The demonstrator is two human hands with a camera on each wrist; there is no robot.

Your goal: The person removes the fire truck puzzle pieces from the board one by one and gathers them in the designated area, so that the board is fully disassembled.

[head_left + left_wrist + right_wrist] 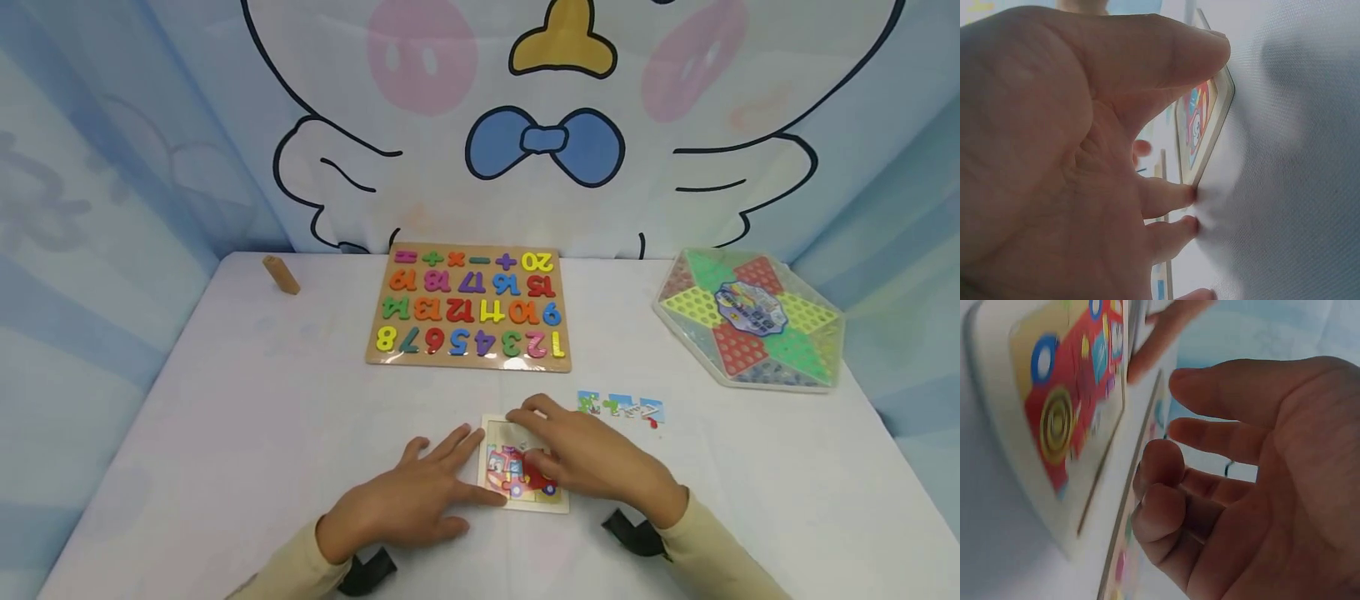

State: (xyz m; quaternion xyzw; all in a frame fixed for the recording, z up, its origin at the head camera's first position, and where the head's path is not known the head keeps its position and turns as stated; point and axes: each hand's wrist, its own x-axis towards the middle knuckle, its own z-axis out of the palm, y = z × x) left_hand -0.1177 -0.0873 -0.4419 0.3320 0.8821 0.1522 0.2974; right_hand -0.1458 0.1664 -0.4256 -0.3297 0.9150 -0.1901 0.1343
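A small wooden jigsaw tray (pixel 540 506) lies in front of me in the head view. A red vehicle picture (pixel 497 468) fills its near part, and its far part is bare wood. My left hand (pixel 405 504) lies to its left with fingers spread, the fingertips and thumb at the tray's edge. Over the tray's right side is my right hand (pixel 600 454). In the right wrist view, that hand's fingers (pixel 1159 512) are loosely bent, with no piece visible between them and the thumb. Several loose jigsaw pieces (pixel 619 405) lie beyond the right hand.
A board of colourful numbers (pixel 468 358) lies farther back at the middle. At the back right is a hexagonal game box (pixel 738 346) with coloured triangles. A small wooden block (pixel 281 275) stands at the back left. A printed curtain (pixel 543 208) hangs behind the white table (pixel 247 433).
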